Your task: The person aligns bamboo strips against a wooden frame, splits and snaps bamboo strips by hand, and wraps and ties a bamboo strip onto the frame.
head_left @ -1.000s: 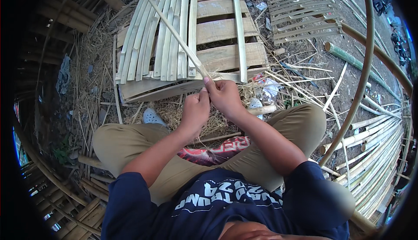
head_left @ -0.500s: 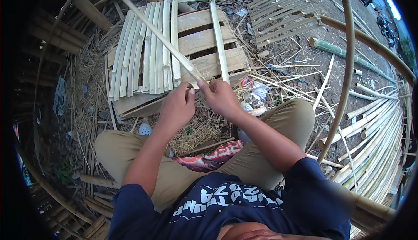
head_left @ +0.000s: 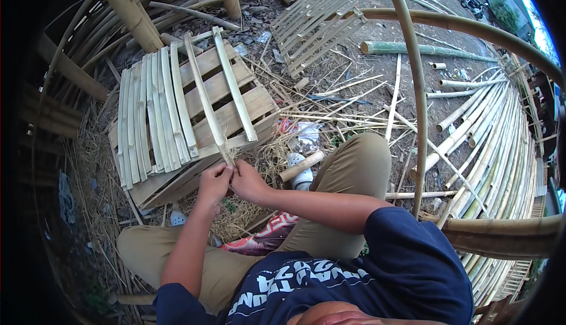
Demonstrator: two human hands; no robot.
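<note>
My left hand (head_left: 213,185) and my right hand (head_left: 250,183) meet at the near end of a split bamboo strip (head_left: 206,104). Fingers of both are closed around its frayed tip, just past the near edge of a low wooden crate (head_left: 262,104). The strip's far part extends across the crate top. To its left, several pale bamboo strips (head_left: 154,110) lie side by side over the boards. Another single strip (head_left: 236,86) lies to its right. My fingers cover the very end of the held strip.
A slatted bamboo panel (head_left: 315,27) lies on the ground beyond the crate. At the right are a green bamboo pole (head_left: 427,50) and a fan of many poles (head_left: 492,148). A curved bamboo pole (head_left: 413,83) rises between. Dry shavings (head_left: 236,219) cover the ground between my legs.
The held strip has swung from slanting across the row at left to lying right of it, between the row and the single strip. The view has turned, shifting the scene leftward.
</note>
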